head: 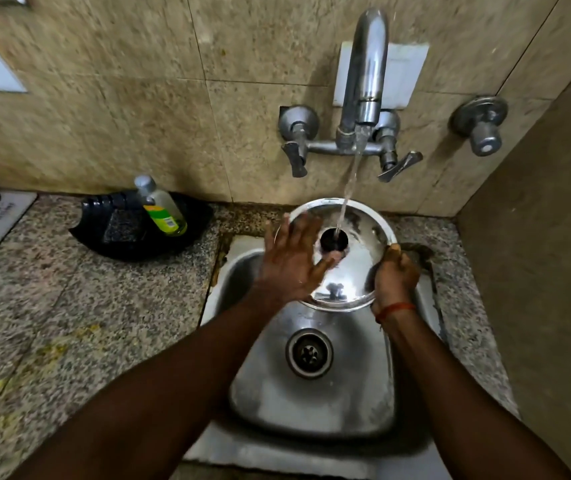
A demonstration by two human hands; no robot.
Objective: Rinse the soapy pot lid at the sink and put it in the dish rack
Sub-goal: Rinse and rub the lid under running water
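A round steel pot lid (pixel 363 233) with a black knob (pixel 333 240) is held tilted over the steel sink (pixel 312 403). Water runs from the tap (pixel 363 74) straight onto the knob. My right hand (pixel 395 277) grips the lid's right rim. My left hand (pixel 292 259) lies flat on the lid's left face, fingers spread. No dish rack is in view.
A black tray (pixel 117 233) with a dish-soap bottle (pixel 163 207) sits on the granite counter to the left. Tap levers (pixel 294 161) and a separate valve (pixel 483 128) project from the tiled wall. A wall closes in on the right. The drain (pixel 309 353) lies below the lid.
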